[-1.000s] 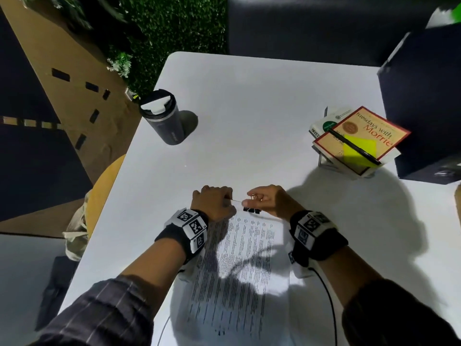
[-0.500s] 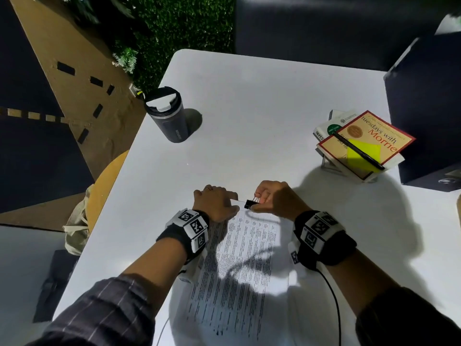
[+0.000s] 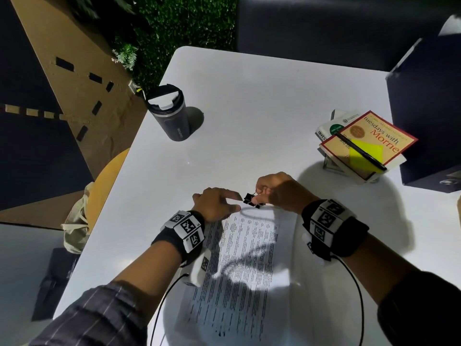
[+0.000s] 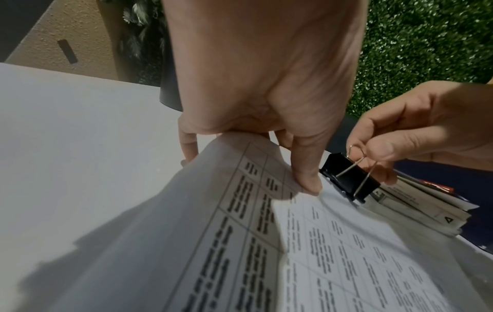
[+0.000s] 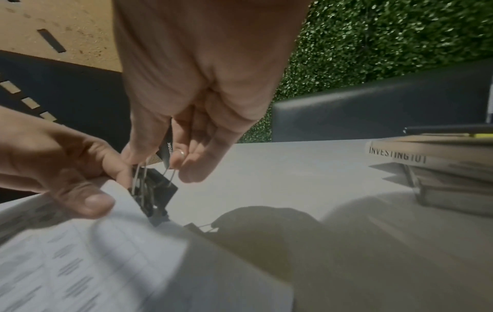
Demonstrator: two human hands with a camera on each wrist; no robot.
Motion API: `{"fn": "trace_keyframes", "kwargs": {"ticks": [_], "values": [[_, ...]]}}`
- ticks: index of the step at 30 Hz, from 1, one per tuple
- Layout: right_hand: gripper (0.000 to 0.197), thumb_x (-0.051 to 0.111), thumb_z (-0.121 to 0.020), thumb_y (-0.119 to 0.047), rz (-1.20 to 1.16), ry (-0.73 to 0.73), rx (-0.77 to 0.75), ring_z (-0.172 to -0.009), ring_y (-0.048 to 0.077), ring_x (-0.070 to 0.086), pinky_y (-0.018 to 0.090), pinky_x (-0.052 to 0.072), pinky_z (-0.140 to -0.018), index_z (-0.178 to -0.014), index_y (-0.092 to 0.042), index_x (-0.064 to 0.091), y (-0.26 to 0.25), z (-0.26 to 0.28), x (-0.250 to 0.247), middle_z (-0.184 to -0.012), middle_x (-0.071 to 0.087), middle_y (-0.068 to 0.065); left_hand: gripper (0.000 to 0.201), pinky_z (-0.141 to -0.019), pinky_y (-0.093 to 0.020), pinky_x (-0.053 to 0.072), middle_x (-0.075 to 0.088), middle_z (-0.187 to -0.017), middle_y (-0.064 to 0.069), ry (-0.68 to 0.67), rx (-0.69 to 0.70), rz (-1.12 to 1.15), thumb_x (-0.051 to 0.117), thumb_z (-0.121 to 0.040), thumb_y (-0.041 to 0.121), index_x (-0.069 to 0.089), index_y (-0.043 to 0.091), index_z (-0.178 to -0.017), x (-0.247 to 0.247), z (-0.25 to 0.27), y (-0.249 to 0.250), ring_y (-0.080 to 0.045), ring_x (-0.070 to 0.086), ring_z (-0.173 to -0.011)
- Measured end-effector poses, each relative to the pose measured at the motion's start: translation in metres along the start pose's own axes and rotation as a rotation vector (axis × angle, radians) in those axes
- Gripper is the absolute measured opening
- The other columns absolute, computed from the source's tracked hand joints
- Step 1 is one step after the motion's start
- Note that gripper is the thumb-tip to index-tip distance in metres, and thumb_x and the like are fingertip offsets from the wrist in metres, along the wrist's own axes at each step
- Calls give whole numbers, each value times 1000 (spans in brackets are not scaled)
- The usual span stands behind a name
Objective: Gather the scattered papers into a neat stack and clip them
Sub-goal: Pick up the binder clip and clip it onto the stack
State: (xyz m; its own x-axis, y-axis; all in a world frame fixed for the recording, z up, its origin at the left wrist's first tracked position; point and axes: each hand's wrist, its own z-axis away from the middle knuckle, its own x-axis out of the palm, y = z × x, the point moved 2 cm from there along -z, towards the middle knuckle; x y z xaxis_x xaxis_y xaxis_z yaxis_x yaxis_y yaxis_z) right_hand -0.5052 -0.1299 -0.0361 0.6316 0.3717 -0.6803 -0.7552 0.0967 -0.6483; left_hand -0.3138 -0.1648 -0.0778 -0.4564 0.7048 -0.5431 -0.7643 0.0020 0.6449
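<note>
White table (image 3: 262,101) holds the printed paper stack (image 3: 239,265). Left hand (image 3: 215,204) curls down, thumb and fingers pinching the stack's far edge, lifted. Right hand (image 3: 277,189), knuckles up, pinches the wire handles of the black binder clip (image 3: 250,199) at that edge.

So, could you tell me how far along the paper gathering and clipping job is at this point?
Gathering looks done: the papers lie in one stack on the table. In hand: the left hand grips the stack's top edge, lifted a little, while the right hand pinches the wire handles of the binder clip at that edge. Left: seating and releasing the clip; whether it already bites the sheets is unclear.
</note>
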Motion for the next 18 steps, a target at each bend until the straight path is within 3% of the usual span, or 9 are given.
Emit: {"fn": "trace_keyframes", "kwargs": {"ticks": [2,3,6,9,12,14,18], "values": [[22,70,-81,-29,33,-55,-19,-70,14,49,23,34,-56,-85,-8,64,-4,-2,-6,-73,56,-2,22,-106,-46,29,76,-79,3,-12,28,66,67,-69,56,68,51,-91,1,0,-3,-6,62,-72],[21,70,-81,-28,40,-80,-23,-69,13,49,23,34,-56,-84,-8,65,-5,-3,-9,-74,58,-1,24,-105,-44,27,76,-77,3,-1,32,71,67,-70,55,69,50,-94,1,1,-3,-3,61,-69],[19,72,-79,-27,-2,-140,-22,-67,12,51,27,37,-62,-78,-8,66,-7,-8,-16,-69,59,0,22,-99,-39,21,62,-49,10,64,36,72,71,-80,41,72,37,-102,0,7,-1,2,59,-67],[20,74,-78,-23,-35,-194,-19,-63,7,49,26,36,-61,-79,-4,68,-10,-10,-20,-65,57,-4,23,-96,-38,19,57,-43,18,74,68,70,71,-82,38,72,35,-105,0,12,3,5,56,-67],[20,74,-78,-21,-58,-243,-20,-62,7,49,23,36,-60,-79,-2,68,-10,-11,-19,-67,58,-1,19,-100,-40,23,72,-66,8,81,114,86,71,-81,40,71,40,-100,2,11,0,8,60,-69],[19,75,-77,-20,-85,-271,-16,-64,9,51,23,38,-62,-78,-3,68,-9,-13,-17,-69,60,2,18,-98,-40,25,75,-81,2,90,151,98,70,-79,45,70,43,-97,2,11,0,3,64,-80],[19,77,-76,-20,-158,-300,6,-64,8,53,18,41,-61,-80,-4,69,-5,-14,-15,-71,62,4,17,-83,-34,19,74,-71,-5,114,157,81,69,-82,42,70,42,-99,0,16,2,0,65,-82]]}}
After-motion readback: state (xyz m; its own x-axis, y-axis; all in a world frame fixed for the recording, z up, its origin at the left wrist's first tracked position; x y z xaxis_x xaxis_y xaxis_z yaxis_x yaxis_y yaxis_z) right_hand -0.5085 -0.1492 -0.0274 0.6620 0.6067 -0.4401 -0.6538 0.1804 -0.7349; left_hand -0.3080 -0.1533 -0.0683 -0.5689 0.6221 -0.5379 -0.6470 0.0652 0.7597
